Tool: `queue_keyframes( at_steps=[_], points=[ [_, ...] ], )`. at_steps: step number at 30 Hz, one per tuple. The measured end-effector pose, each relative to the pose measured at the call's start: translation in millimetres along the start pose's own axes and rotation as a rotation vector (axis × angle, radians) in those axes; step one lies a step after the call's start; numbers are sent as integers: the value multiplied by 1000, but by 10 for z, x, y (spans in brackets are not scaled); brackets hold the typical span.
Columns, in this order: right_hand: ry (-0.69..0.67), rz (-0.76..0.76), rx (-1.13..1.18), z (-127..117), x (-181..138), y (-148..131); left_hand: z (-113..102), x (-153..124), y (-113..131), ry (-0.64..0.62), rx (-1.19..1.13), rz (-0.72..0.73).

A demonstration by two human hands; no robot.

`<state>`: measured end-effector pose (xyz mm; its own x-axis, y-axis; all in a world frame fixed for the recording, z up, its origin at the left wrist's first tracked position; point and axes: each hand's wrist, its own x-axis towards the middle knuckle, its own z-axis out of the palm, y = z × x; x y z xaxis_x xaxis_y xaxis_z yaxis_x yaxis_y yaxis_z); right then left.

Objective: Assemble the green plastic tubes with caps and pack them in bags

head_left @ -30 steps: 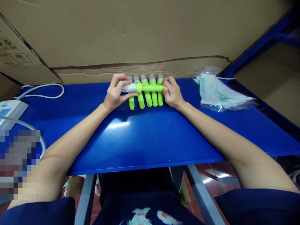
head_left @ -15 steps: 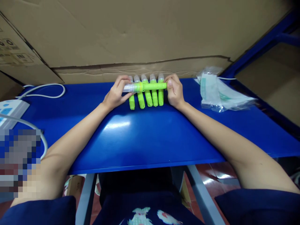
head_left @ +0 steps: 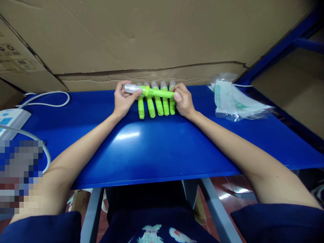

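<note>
A lime-green stick with a clear cap [head_left: 159,92] is held sideways between my two hands, slightly tilted with its capped end higher. My left hand [head_left: 123,98] is closed around the capped end, thumb against the green part just below the clear plastic. At the other end, my right hand [head_left: 184,100] pinches the plain green tip. Behind and under the held stick, several similar green sticks [head_left: 159,107] lie side by side on the blue table [head_left: 162,152], their clear caps toward the cardboard. The held stick partly covers them.
To the right lie clear plastic bags [head_left: 234,101] with white and pale green print. A white power strip [head_left: 15,119] and its cable [head_left: 59,105] are on the left. Cardboard [head_left: 152,37] walls the back, and a blue metal frame [head_left: 278,50] rises at the right.
The held stick has moved a little left and its capped end has tilted up. My left thumb now lies across the stick below the cap. My right hand has come slightly left.
</note>
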<state>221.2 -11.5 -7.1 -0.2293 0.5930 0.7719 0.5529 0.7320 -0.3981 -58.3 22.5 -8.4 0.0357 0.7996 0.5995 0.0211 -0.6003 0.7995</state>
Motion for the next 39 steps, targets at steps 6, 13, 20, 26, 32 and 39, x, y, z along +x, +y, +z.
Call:
queue_keyframes(
  at_steps=[6, 13, 20, 26, 32, 39],
  points=[
    [-255, -141, -180, -15, 28, -135, 34, 42, 72, 96, -119, -110],
    [-329, -127, -209, -9, 15, -267, 73, 43, 215, 93, -136, -201],
    [-210, -59, -6, 113, 38, -473, -24, 150, 194, 56, -153, -133],
    [-161, -28, 38, 196, 26, -583, 99, 0, 417, -191, -271, -336],
    [-286, -114, -77, 144, -2, -681, 193, -37, 384, -70, -295, -399],
    [-123, 71, -191, 18, 109, -327, -251, 210, -136, 218, 91, -295]
  ],
)
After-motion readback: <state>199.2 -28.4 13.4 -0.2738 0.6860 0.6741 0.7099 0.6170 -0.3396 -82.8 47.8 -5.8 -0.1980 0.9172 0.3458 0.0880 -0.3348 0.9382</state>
